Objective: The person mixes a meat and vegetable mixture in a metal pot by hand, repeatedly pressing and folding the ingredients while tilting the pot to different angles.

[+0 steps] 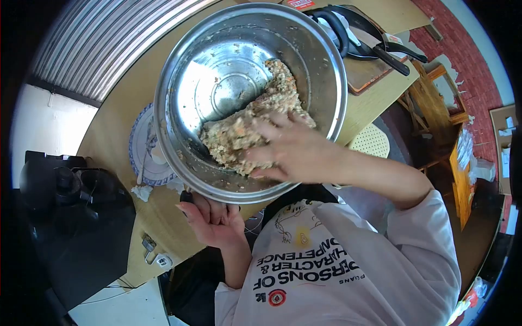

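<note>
Right hand [293,146] open, fingers in lumpy mix [234,136], bowl [217,60] 2-to-6 o'clock. Left hand [215,220] curled at rim, 7 o'clock; can't tell if clamped. Plate [140,133]: 8 o'clock, worktop [103,130].

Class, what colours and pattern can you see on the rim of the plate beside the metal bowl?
The plate has a white rim with blue patterning, seen in the head view.

The bowl [304,44] is silver, the plate [155,174] white and blue-rimmed.
</note>
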Demonstrator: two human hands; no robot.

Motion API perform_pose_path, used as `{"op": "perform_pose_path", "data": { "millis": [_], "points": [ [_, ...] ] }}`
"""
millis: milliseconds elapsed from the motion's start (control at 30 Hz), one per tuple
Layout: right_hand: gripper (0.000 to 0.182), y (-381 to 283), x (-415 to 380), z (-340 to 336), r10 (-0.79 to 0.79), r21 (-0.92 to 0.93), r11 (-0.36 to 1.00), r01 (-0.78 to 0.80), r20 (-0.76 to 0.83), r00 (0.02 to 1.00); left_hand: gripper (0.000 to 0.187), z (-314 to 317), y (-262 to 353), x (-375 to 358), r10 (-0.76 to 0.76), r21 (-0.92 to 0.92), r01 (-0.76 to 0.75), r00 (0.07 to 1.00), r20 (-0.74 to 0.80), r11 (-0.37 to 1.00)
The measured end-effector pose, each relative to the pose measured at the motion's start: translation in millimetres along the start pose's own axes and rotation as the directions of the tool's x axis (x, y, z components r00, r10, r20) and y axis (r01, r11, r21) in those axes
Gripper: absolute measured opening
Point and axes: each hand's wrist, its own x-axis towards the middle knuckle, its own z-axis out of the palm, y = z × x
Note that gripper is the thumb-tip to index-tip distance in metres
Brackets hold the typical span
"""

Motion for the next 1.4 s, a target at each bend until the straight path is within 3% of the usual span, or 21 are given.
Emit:
{"op": "perform_pose_path", "data": {
  "millis": [67,100,133,200,333,367,400,467,533,600,667,700,767,800,867,933,1000,1067,1167,1267,1400],
  "points": [
    [0.038,18,3,-1,0.059,-0.031,0.998,-0.055,0.138,0.989,0.047,-4,2,-2,-0.005,0.003,0.005,1.000,0.020,1.000],
    [0.033,24,8,5,-0.066,-0.146,0.988,0.055,-0.071,0.995,0.047,-7,3,-3,-0.003,0.005,0.003,1.000,0.015,1.000],
    [0.033,28,11,7,-0.064,-0.141,0.988,0.054,-0.067,0.996,0.047,-11,3,-3,-0.027,-0.008,0.028,0.997,0.078,1.000],
    [0.042,33,21,2,0.154,-0.155,0.980,-0.126,0.179,0.972,0.047,-15,2,-4,-0.054,-0.026,0.058,0.988,0.143,0.998],
    [0.042,54,33,-22,0.190,-0.110,0.979,-0.173,0.169,0.967,0.047,-17,0,-6,-0.055,-0.052,0.065,0.985,0.163,0.997],
    [0.041,53,35,-39,0.282,-0.080,0.959,-0.271,0.307,0.909,0.047,-18,-1,-6,-0.065,-0.099,0.084,0.981,0.181,0.992],
    [0.041,54,35,-53,0.284,-0.085,0.959,-0.272,0.305,0.909,0.047,-18,-2,-6,-0.063,-0.102,0.083,0.981,0.185,0.991],
    [0.037,60,31,-70,-0.053,0.046,0.998,0.045,0.187,0.981,0.047,-20,-2,-7,-0.069,-0.138,0.101,0.973,0.221,0.985],
    [0.041,62,39,-54,0.023,0.080,0.996,-0.035,0.145,0.989,0.048,-20,-2,-9,-0.094,-0.127,0.118,0.979,0.184,0.985],
    [0.031,64,57,-20,-0.046,0.225,0.968,0.114,-0.287,0.957,0.050,-18,-2,-9,-0.116,-0.116,0.134,0.982,0.145,0.984],
    [0.022,34,82,4,0.110,0.418,0.898,-0.135,0.084,0.990,0.054,-12,-3,-3,-0.083,-0.113,0.112,0.970,0.230,0.987],
    [0.022,22,77,6,0.109,0.419,0.898,-0.133,0.081,0.991,0.054,-13,-2,-3,-0.083,-0.110,0.111,0.969,0.231,0.988],
    [0.019,0,68,5,-0.092,0.149,0.983,0.111,-0.126,0.988,0.058,-16,1,-5,-0.116,-0.097,0.125,0.989,0.090,0.987],
    [0.019,-6,61,-3,-0.092,0.152,0.982,0.111,-0.126,0.988,0.058,-16,1,-4,-0.118,-0.096,0.126,0.989,0.088,0.987],
    [0.020,-13,44,-23,-0.104,0.026,0.994,0.104,-0.010,0.995,0.065,-18,4,-4,-0.177,-0.269,0.140,0.977,-0.118,0.953],
    [0.019,-8,42,-20,-0.109,0.094,0.988,0.120,-0.110,0.988,0.065,-28,7,-2,-0.171,-0.237,0.139,0.978,-0.120,0.961],
    [0.021,9,47,5,0.158,0.267,0.946,-0.185,0.121,0.980,0.065,-33,9,-3,-0.172,-0.205,0.146,0.978,-0.117,0.968],
    [0.029,16,57,26,0.172,0.331,0.921,-0.205,0.126,0.977,0.056,-33,10,-3,-0.109,-0.048,0.105,0.990,-0.089,0.993],
    [0.042,9,70,25,0.302,0.303,0.873,-0.381,0.277,0.912,0.056,-39,11,-1,-0.148,-0.072,0.150,0.989,0.028,0.986],
    [0.041,16,84,34,0.349,0.244,0.851,-0.465,0.399,0.848,0.057,-37,13,-2,-0.186,-0.081,0.188,0.982,0.021,0.979],
    [0.039,23,91,30,0.355,0.142,0.876,-0.462,0.459,0.814,0.057,-35,11,-9,-0.141,-0.023,0.140,0.989,-0.050,0.990]
  ]
}}
